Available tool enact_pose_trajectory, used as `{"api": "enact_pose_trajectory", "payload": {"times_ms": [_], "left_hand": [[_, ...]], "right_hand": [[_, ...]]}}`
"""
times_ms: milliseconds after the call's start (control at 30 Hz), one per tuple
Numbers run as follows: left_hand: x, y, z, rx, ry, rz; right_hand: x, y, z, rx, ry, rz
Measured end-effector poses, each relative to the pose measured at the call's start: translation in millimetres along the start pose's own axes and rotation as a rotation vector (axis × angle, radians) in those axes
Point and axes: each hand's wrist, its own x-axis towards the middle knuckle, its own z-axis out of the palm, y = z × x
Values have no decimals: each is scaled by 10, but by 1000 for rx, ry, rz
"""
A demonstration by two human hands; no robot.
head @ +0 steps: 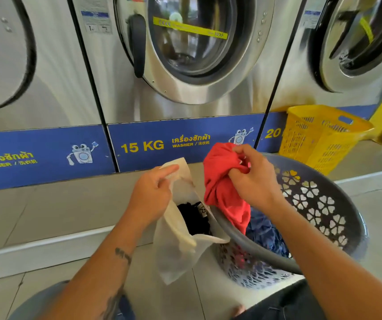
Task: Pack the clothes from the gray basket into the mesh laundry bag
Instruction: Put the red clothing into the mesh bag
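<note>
Mesh laundry bag: white, fine-weave, soft-sided, hanging at 6 o'clock of centre, just beside the gray basket at 4 o'clock. The left hand pinches the bag's upper edge, holding the mouth open. The right hand has its fingers curled around a bunched red garment above the basket's rim. Progress, as judged: partial. At least 1 dark item lies inside the bag; blue clothes remain in the basket. The basket is rigid plastic, round, perforated with flower-shaped cut-outs.
</note>
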Motion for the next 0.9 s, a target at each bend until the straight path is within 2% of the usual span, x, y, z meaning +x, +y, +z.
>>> {"api": "enact_pose_trajectory", "payload": {"times_ms": [167,400,500,567,667,733,800,867,900], "left_hand": [[63,42,-62,-36,29,30],[68,106,-115,-75,-7,24],[46,150,-146,-133,-25,31],[27,134,-151,-107,-38,33],[58,22,-157,-53,3,-22],[100,-59,-156,-29,35,-72],[142,-98,-123,5,32,-97],[158,-99,-52,53,22,-79],[158,-93,-9,71,19,-65]], "right_hand": [[-441,-136,496,71,-155,-102],[-481,29,977,67,-263,-77],[-479,70,1149,-76,-551,-129],[-430,128,1218,-225,-729,-93],[-289,145,1171,-325,-906,-87],[-189,86,1001,-297,-977,-104],[-46,50,747,-221,-870,-36],[132,216,508,-212,-572,9],[183,322,393,-232,-476,38]]}}
